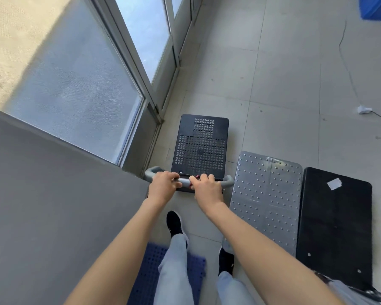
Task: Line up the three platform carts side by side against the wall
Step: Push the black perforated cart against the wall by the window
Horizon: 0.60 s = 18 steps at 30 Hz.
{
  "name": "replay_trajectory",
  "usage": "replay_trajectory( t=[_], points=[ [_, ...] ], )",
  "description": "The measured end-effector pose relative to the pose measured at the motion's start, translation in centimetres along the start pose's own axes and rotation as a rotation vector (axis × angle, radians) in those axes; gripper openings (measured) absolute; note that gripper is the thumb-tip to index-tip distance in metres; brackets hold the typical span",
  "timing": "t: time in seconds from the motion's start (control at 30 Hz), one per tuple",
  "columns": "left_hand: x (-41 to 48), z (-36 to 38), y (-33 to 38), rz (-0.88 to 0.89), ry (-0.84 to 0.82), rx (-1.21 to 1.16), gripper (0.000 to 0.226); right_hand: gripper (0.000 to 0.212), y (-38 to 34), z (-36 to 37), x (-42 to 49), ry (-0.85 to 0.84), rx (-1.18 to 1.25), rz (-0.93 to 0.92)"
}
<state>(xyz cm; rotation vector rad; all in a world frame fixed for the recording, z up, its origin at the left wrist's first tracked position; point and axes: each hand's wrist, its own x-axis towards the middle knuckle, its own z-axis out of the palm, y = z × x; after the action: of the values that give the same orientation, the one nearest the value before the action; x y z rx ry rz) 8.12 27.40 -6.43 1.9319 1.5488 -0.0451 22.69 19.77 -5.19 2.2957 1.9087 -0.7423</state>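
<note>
A black perforated platform cart [200, 143] stands on the tiled floor beside the window frame, its deck pointing away from me. My left hand [163, 186] and my right hand [207, 187] both grip its grey handle bar [228, 181]. To its right lie a silver studded cart [266, 199] and, touching that one's right side, a plain black cart [335, 225] with a white label. Those two sit closer to me than the perforated cart. Their handles are mostly out of view at the lower right.
A grey wall [53, 205] fills the left, with a large window [75, 84] above it. A blue perforated mat [150, 274] lies under my feet. A white plug with a cable [364, 110] rests on the floor at right. A blue bin [376, 7] sits top right.
</note>
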Motion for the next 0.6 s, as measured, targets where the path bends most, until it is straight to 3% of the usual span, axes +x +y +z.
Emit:
replay_trajectory(
  t=[0.23,0.43,0.6],
  points=[
    [4.2,-1.9,-0.6,0.176,0.061,0.076,0.017,0.032,-1.6,-2.1,4.5,-0.014,0.013,0.127],
    [8.8,-2.8,-2.3,0.366,0.124,0.262,0.024,0.036,-2.7,-3.0,9.1,0.031,0.074,0.196],
    [13.2,-4.3,-2.3,0.419,0.135,0.335,0.029,0.023,-2.5,-3.5,13.0,0.15,0.139,0.217]
  ],
)
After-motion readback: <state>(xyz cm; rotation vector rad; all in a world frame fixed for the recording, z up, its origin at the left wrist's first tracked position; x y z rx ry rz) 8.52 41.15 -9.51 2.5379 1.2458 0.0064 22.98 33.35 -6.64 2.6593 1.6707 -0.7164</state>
